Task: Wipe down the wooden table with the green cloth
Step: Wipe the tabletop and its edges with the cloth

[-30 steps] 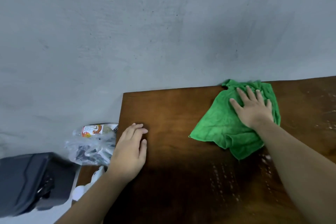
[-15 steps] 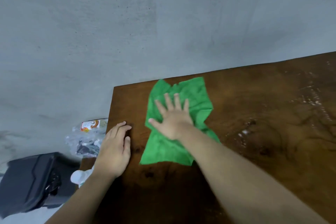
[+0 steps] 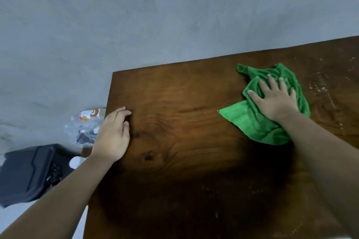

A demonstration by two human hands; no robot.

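The dark wooden table [image 3: 194, 122] fills the lower right of the head view. A crumpled green cloth [image 3: 250, 120] lies on its right part. My right hand [image 3: 275, 101] presses flat on the cloth with fingers spread, pointing away from me. My left hand [image 3: 113, 136] rests palm down on the table's left edge, holding nothing. White specks and streaks mark the wood to the right of the cloth.
A grey wall [image 3: 136, 25] rises behind the table. Left of the table, lower down, sit a clear plastic bag [image 3: 81, 128] with a labelled bottle [image 3: 91, 114] and a black case [image 3: 29, 172]. A white object [image 3: 74, 162] shows beside my left wrist.
My right hand swept the cloth left toward the table's left corner, then back to the right part of the table. My left hand stayed on the left edge.
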